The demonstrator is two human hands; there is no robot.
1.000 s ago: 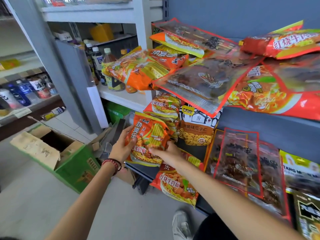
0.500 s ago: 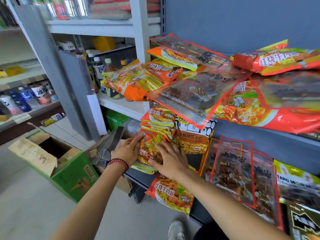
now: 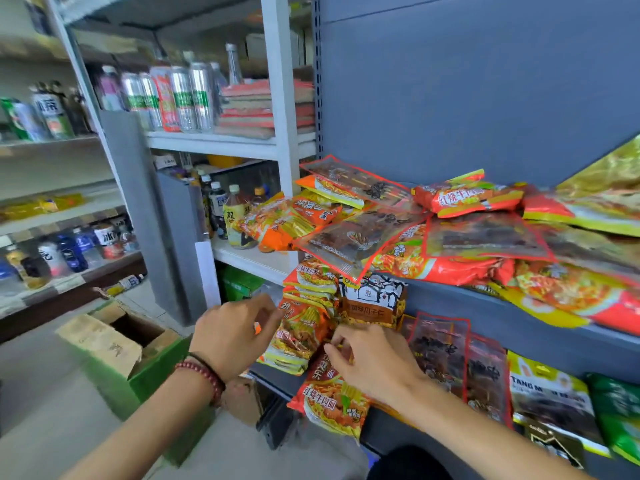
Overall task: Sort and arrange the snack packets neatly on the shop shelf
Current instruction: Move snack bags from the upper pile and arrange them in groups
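Note:
An orange noodle packet [image 3: 299, 329] leans upright at the left end of the lower grey shelf [image 3: 540, 344], in front of a stack of like packets [image 3: 311, 277]. My left hand [image 3: 232, 337] is just left of it, fingers loosely bent, fingertips at its left edge. My right hand [image 3: 372, 363] lies over a second orange noodle packet [image 3: 330, 400] that hangs over the shelf's front edge, thumb and forefinger pinching its top edge. A seed packet [image 3: 372, 301] stands behind my right hand. Red-edged clear meat-snack packets [image 3: 440, 344] stand to the right.
The upper grey shelf carries a loose heap of orange noodle packets [image 3: 446, 265] and clear packets [image 3: 349, 237] overhanging its edge. White shelving [image 3: 249, 259] with bottles and cans stands left. An open green carton [image 3: 114, 344] sits on the floor below my left arm.
The upright packet has been pushed back against the stack. My left hand has slid off its face to its left edge; my right hand dropped onto the lower packet. The view tilted upward.

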